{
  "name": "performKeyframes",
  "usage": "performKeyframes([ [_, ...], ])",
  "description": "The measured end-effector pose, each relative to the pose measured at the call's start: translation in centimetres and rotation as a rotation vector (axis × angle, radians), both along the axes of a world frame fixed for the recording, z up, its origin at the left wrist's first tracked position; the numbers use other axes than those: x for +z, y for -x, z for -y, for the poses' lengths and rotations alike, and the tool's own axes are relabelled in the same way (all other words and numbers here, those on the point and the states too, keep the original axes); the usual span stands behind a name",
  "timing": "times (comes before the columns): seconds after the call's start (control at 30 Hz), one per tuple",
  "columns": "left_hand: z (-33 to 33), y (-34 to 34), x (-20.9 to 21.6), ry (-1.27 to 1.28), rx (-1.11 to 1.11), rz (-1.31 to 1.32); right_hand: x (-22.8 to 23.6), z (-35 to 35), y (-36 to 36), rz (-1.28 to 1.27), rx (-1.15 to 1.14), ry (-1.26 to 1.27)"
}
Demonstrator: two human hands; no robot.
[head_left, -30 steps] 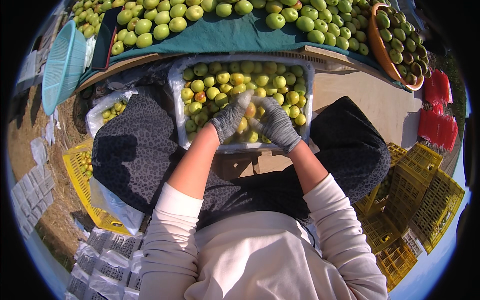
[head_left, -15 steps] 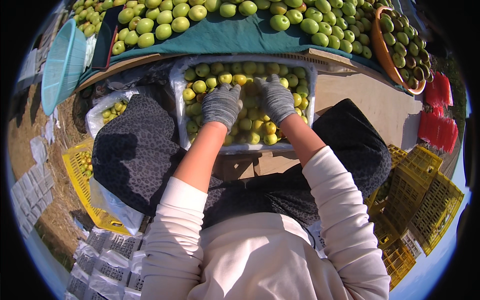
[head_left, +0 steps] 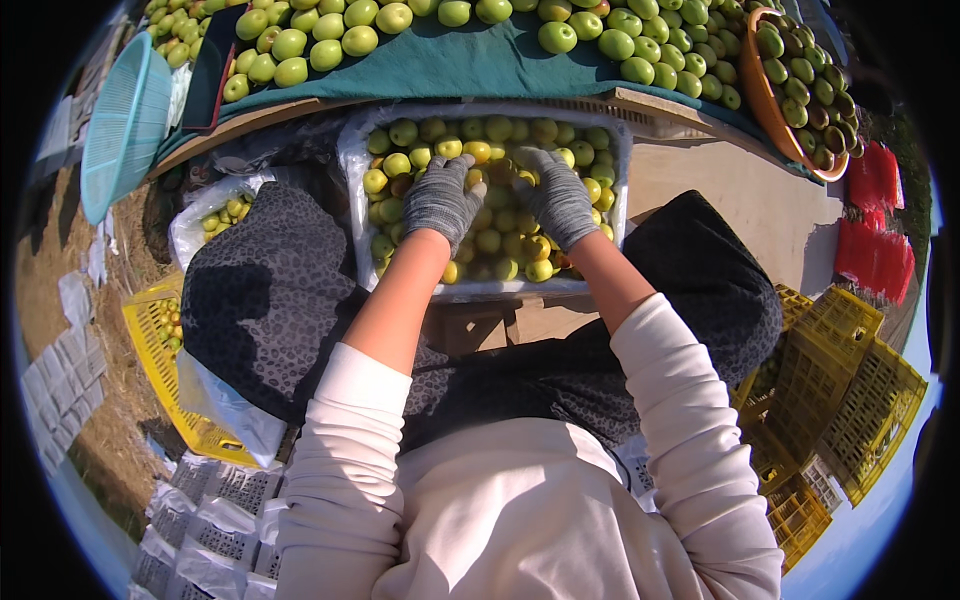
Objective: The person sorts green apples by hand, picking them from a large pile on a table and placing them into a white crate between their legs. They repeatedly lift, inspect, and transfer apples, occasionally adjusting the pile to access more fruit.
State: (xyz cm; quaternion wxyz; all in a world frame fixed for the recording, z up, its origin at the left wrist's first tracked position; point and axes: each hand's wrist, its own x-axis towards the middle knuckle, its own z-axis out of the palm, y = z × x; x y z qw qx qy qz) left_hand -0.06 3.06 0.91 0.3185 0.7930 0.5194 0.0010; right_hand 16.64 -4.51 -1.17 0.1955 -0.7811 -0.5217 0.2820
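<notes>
A crate (head_left: 355, 215) lined with white plastic sits between my knees, full of yellow-green jujubes (head_left: 487, 241), some with brownish patches. Both my hands wear grey knit gloves and rest on the fruit in the crate's middle. My left hand (head_left: 441, 205) lies left of centre, thumb apart from its fingers, with jujubes at the fingertips. Facing it from the right, my right hand (head_left: 558, 198) has its fingers spread and pointing inward, touching jujubes. Neither hand is visibly closed round a fruit; the undersides of the fingers are hidden.
Beyond the crate, a table with a green cloth (head_left: 450, 65) bears many more jujubes. A blue basket (head_left: 125, 130) stands at its left, an orange basket (head_left: 757, 90) of darker fruit at its right. Yellow crates (head_left: 840, 370) stack at right; another yellow crate (head_left: 185, 390) lies at left.
My left hand has opened its thumb away from the fingers and shifted slightly up the crate. The right hand's fingers have spread and turned inward. Some jujubes between the hands have shifted.
</notes>
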Motion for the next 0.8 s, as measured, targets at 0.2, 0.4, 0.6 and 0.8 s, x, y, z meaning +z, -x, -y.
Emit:
performKeyframes([
  [0.2,2.2,0.1,-0.5,0.925,0.661,0.601,1.8,5.1,0.9,-0.656,-0.476,0.083],
  [0.4,4.7,-0.9,-0.2,1.217,0.720,0.927,3.7,5.3,3.0,-0.282,0.081,-0.035],
  [0.6,5.3,-0.5,-1.1,1.152,0.615,0.949,2.5,5.0,1.8,-0.270,0.050,-0.060],
  [0.8,4.9,0.7,-2.2,0.225,0.284,0.456,2.7,3.5,1.2,0.082,0.054,0.101],
])
